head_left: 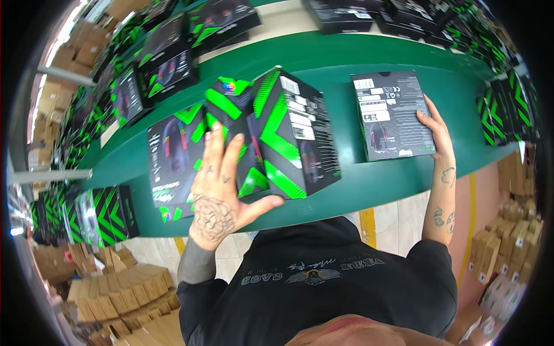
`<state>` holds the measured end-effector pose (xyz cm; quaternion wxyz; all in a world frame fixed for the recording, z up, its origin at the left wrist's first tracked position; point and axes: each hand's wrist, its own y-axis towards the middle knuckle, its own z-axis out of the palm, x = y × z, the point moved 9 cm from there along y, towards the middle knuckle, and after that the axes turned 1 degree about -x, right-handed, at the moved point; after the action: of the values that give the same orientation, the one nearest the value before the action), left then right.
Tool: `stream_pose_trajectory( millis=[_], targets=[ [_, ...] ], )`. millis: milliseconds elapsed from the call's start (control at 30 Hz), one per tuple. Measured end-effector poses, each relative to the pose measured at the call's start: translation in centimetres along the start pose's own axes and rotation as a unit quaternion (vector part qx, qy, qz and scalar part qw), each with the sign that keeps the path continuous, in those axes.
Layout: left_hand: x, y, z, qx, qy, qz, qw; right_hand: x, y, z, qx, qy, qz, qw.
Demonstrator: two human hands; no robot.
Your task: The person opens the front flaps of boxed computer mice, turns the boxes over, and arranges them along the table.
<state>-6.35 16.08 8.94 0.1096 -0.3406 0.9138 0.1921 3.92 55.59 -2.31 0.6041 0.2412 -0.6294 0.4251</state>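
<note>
My left hand [218, 184] lies with fingers spread on a pair of black and green printed cartons, the left carton [170, 158] showing a dark product picture and the middle carton [231, 106] showing green stripes. Against these on the right stands another black carton [294, 138] with green chevrons and white labels on its side. Apart from that group, a dark grey carton [398, 124] has its printed back with labels facing up. My right hand [437, 128] grips its right edge, fingertips on the printed face; the rest of the grip is hidden.
All of this rests on a green table [358, 190]. More black and green cartons stand along its left end [104, 216], its right end [508, 109] and the far shelf [346, 17]. Brown cardboard boxes [121, 291] are stacked on the floor at both sides.
</note>
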Motion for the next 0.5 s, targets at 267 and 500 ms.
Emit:
stream_pose_trajectory(
  millis=[267, 500],
  targets=[
    [0.2, -0.4, 1.6, -0.042, -0.035, -0.031, 0.998, 1.7, 1.4, -2.9, -0.027, -0.119, -0.063, 0.991],
    [-2.1, 1.4, 1.5, 0.038, 0.097, 0.004, 0.995, 13.1, -7.7, 5.1, 0.043, -0.484, -0.257, 0.835]
  ],
)
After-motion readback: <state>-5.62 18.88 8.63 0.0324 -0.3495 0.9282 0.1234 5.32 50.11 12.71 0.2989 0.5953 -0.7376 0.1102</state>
